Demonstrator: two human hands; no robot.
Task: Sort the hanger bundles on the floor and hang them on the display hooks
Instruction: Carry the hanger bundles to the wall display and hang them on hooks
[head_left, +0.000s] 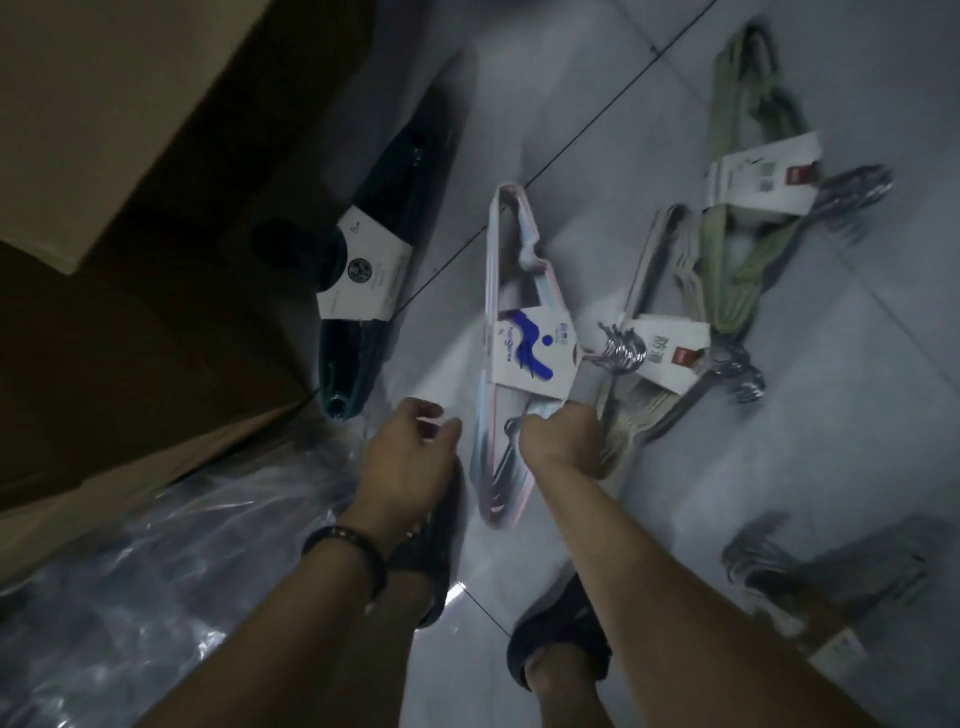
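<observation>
right hand (563, 439): we grip the pink bundle (506, 312), lying on the floor (831, 467).
left hand (410, 457): loosely curled, empty.
progress: we see other bundles unsorted, none hung; hooks not in view.

hanger bundles (511, 332): 5; hands (563, 441): 2; sandals (563, 631): 2; bracelet (345, 553): 1

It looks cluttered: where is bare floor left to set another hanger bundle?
There is bare tile between the dark teal hanger bundle and the pastel pink bundle the right hand grips; more at right, above the grey bundle. Crowded where the beige bundle and the green bundle lie together.
</observation>
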